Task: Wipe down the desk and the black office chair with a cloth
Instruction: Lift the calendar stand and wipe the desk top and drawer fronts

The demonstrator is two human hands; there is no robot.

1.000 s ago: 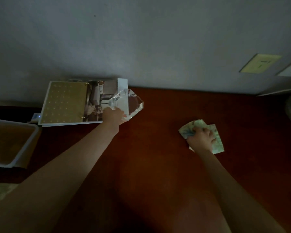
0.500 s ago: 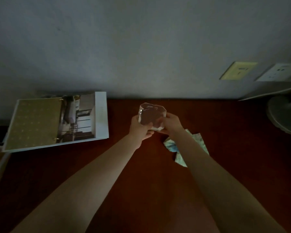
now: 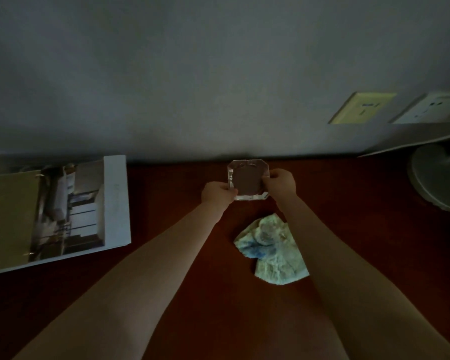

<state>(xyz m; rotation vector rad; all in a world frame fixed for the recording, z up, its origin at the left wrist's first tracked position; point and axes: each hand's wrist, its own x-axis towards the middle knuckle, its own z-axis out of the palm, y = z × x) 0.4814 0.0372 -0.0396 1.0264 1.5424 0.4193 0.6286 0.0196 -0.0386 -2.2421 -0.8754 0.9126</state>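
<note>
The left grip [image 3: 217, 194] and right grip [image 3: 281, 183] pinch a clear glass dish [image 3: 247, 178] by the desk's [image 3: 348, 229] back edge, the cloth [image 3: 270, 250] lies unheld mid-desk, so wiping looks unfinished, with the unseen chair likely not yet done.

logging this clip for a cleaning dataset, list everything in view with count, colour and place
desk: 1, reddish brown, fills the lower half of the view, against the wall
cloth: 1, pale green with blue patches, crumpled on the desk beside the right forearm
clear glass dish: 1, transparent, square with cut corners, near the desk's back edge
ring binder: 1, white, lying open at the left of the desk
round grey base: 1, grey, at the desk's right edge
yellowish wall plate: 1, on the wall, upper right
white wall socket: 1, right of the yellowish plate
wall: 1, grey, behind the desk
left hand: 1, fingers grip the dish's left side
right hand: 1, fingers grip the dish's right side
</note>
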